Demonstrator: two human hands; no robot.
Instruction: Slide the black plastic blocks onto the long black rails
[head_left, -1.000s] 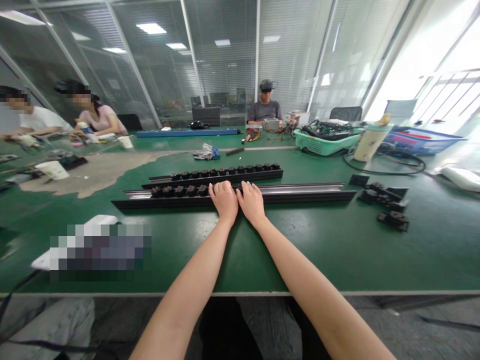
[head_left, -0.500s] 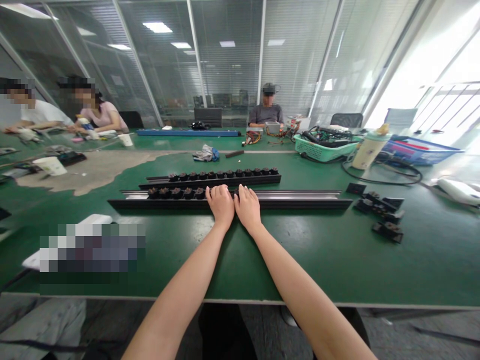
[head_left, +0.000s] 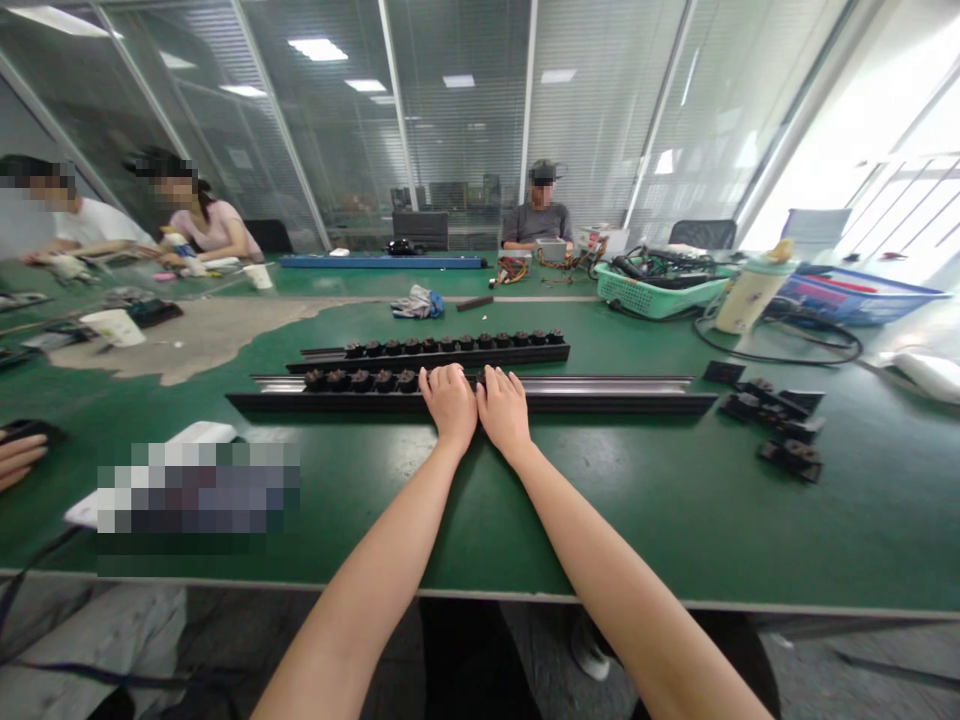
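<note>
A long black channel rail [head_left: 615, 401] with a silvery inside lies across the table before me. Several round black fittings [head_left: 361, 381] stand in a row in its left half. At the row's right end, my left hand [head_left: 451, 405] bends its fingers over the rail onto a black fitting. Right beside it, my right hand [head_left: 504, 408] curls its fingers over the same spot from the other side. A little of the black fitting [head_left: 480, 379] shows between the hands; my fingers hide the rest. Behind lies a shorter black rail [head_left: 525, 355] filled with similar fittings.
Loose black fittings [head_left: 791, 455] lie to the right. Farther back are a green basket [head_left: 652, 299] of cables, a cream bottle [head_left: 752, 295] and a crumpled glove [head_left: 417, 303]. A blurred-out flat item [head_left: 202, 485] lies left, near another person's hand [head_left: 19, 460]. People sit across the table.
The view has shifted slightly, so things sit a little farther right. Another person's hand has come in at the left edge. My hands keep their place on the rail.
</note>
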